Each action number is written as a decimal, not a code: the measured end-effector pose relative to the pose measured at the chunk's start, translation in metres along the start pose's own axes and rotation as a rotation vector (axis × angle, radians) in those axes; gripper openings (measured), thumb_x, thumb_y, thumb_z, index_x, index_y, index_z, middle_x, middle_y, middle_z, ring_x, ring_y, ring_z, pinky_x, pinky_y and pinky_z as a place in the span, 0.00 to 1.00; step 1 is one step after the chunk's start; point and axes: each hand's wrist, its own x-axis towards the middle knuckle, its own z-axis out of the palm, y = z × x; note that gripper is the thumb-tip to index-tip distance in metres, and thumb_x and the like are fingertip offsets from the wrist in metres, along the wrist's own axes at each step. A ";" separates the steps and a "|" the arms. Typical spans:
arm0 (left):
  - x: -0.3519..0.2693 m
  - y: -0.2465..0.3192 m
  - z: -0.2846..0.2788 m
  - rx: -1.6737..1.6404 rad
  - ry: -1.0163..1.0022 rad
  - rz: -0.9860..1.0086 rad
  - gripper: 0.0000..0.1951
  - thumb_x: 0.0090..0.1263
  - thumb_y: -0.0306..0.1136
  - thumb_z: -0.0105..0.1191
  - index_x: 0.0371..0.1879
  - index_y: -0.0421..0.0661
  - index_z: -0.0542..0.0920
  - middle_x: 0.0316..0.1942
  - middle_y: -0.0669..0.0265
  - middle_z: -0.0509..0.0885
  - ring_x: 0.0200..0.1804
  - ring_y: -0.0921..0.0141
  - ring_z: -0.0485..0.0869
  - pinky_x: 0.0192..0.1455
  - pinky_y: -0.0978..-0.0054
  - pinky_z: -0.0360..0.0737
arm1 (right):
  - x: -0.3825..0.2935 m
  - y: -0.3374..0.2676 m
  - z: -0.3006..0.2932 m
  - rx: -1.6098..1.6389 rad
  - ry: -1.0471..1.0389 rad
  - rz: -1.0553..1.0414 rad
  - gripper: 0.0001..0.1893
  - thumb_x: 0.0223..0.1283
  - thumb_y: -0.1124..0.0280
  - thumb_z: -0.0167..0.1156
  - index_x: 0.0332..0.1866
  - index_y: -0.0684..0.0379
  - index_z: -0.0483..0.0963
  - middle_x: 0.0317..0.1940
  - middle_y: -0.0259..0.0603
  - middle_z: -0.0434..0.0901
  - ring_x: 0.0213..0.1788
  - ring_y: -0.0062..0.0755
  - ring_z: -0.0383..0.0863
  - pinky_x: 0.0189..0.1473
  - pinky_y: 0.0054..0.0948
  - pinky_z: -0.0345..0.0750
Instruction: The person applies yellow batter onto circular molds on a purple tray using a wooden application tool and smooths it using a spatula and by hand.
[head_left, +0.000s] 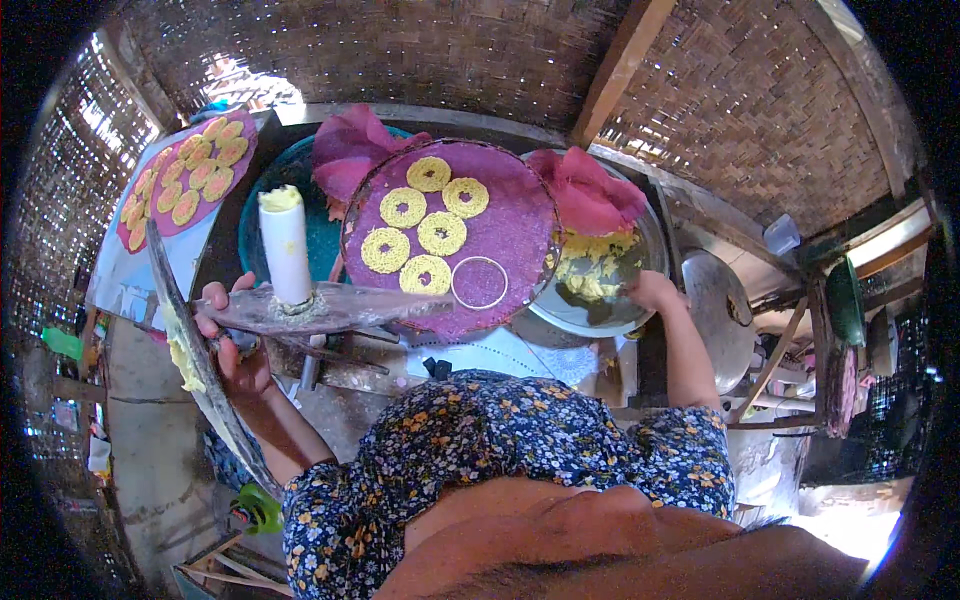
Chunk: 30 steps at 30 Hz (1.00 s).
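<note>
My left hand (244, 360) grips a dark wooden press board (352, 307) from its left end. Out of that board rises a white tube (288, 251), with pale yellow dough (280, 196) showing at its top. A curved wooden piece (184, 334), smeared with dough, slants alongside my left hand and forearm. My right hand (656, 291) reaches over the rim of a metal basin (555, 319) beside yellow dough (589, 289); its fingertips are blurred. Between my hands, a round tray covered in purple cloth (517, 195) carries several yellow dough rings (441, 233) and a thin hoop (506, 283).
More dough rings (202, 175) lie on a pink sheet (169, 217) at the left. Behind the press stands a teal basin (251, 232). Pink cloths (589, 187) drape both sides of the tray. A large metal lid (712, 315) leans at the right, near a wooden post (825, 360).
</note>
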 end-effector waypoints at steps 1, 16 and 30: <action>-0.001 0.004 -0.004 0.035 -0.016 0.024 0.12 0.53 0.32 0.61 0.32 0.54 0.71 0.42 0.66 0.65 0.53 0.57 0.68 0.58 0.53 0.66 | -0.009 -0.010 -0.021 0.220 -0.112 0.095 0.16 0.46 0.57 0.61 0.34 0.58 0.80 0.19 0.41 0.77 0.22 0.30 0.77 0.23 0.28 0.71; 0.030 -0.076 0.077 1.118 -0.534 -0.237 0.21 0.46 0.36 0.60 0.41 0.43 0.76 0.39 0.55 0.78 0.42 0.63 0.79 0.47 0.71 0.74 | -0.068 -0.181 -0.107 1.396 -0.222 -0.669 0.24 0.50 0.51 0.60 0.40 0.65 0.76 0.19 0.27 0.67 0.17 0.12 0.61 0.17 0.14 0.56; 0.027 -0.082 0.075 1.419 -0.683 -0.191 0.16 0.48 0.43 0.54 0.30 0.44 0.80 0.33 0.50 0.78 0.38 0.55 0.77 0.42 0.62 0.75 | -0.114 -0.264 -0.222 -0.339 0.850 -0.977 0.14 0.45 0.66 0.56 0.39 0.54 0.75 0.23 0.34 0.72 0.27 0.27 0.74 0.27 0.28 0.67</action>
